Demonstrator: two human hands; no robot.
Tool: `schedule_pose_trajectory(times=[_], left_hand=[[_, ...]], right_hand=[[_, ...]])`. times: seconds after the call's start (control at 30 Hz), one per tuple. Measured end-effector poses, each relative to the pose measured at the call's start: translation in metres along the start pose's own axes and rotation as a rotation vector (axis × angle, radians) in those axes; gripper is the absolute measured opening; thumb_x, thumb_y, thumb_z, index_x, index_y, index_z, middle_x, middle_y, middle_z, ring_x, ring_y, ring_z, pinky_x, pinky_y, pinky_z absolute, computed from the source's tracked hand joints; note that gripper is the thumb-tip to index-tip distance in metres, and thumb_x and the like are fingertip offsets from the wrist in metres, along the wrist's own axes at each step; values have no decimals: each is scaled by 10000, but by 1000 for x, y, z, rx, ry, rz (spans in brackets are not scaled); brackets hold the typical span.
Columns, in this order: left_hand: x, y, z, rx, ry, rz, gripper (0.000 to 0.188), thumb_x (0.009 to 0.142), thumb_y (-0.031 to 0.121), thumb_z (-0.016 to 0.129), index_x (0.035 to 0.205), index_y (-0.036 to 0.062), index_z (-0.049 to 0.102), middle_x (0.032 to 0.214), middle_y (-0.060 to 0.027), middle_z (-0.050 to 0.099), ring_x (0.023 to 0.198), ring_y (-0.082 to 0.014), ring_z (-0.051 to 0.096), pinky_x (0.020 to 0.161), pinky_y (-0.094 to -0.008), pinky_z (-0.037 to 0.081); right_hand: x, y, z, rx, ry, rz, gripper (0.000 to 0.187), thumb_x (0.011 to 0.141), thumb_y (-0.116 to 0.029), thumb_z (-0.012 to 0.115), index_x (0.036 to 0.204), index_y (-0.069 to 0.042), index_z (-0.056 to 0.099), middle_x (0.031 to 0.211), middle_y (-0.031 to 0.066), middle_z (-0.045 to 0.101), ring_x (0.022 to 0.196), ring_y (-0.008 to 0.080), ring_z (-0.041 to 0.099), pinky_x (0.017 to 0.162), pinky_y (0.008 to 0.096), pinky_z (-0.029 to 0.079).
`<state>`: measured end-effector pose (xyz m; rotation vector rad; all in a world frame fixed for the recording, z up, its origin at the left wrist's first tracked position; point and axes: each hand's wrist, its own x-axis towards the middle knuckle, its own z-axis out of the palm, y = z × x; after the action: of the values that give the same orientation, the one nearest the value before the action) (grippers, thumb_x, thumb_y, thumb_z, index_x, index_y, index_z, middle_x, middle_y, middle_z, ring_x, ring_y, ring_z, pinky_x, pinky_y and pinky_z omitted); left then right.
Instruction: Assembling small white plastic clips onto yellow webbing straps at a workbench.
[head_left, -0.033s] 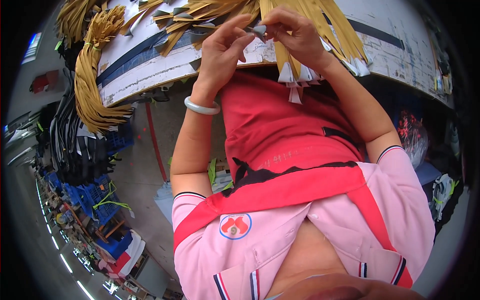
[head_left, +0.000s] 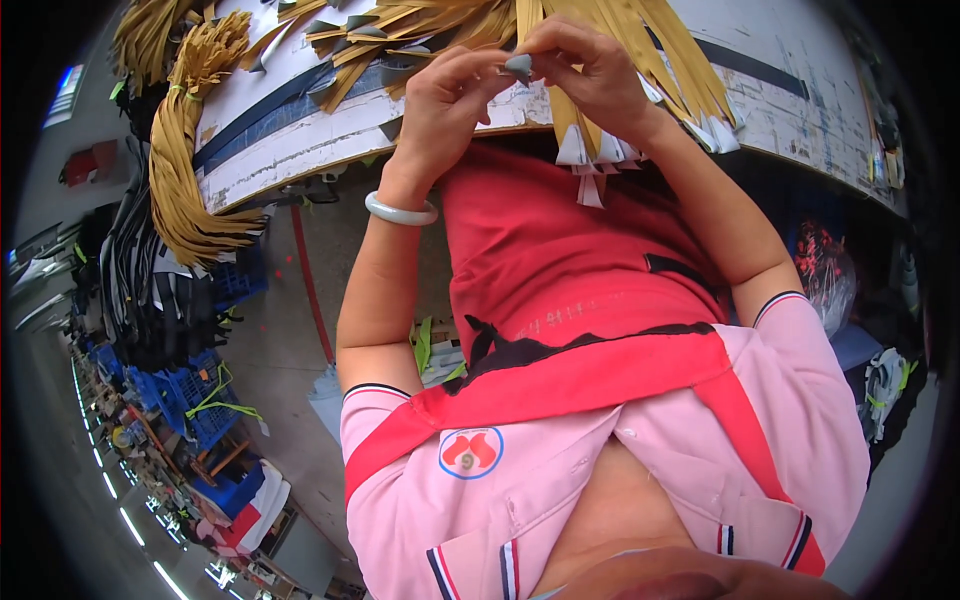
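— What is between the fingers?

— A small grey tip, the end of one tan strip, just above the edge of the white worktable. The left hand and right hand both pinch it closed from opposite sides, probably to keep it steady; the view is poor here.

— And the rest?

— The tan strips lie fanned on the table, ends hanging over the edge, within easy reach.

The grey tip is small, pinched between my left hand and right hand above the table edge. It ends one tan strip among many, hanging over the edge with white tips.
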<state>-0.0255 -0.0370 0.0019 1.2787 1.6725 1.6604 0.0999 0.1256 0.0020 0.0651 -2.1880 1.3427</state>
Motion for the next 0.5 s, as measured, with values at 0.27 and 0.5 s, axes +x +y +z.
schedule_pose_trajectory(times=[0.27,0.5], left_hand=[[-1,8,0,411,-77,209,101,858,31,685,955,11,669,821,-74,601,684,-190,604,585,-288,477],[-7,6,8,513,-76,240,62,881,120,649,903,62,650,805,-113,570,712,-342,586,604,-391,467]], right_hand=[[-6,-10,0,200,-19,302,180,978,-197,609,987,-19,633,891,1,618,773,63,583,682,212,500],[-4,-9,-1,183,-68,291,229,948,-253,659,881,-34,647,773,-19,619,719,50,572,639,205,484]])
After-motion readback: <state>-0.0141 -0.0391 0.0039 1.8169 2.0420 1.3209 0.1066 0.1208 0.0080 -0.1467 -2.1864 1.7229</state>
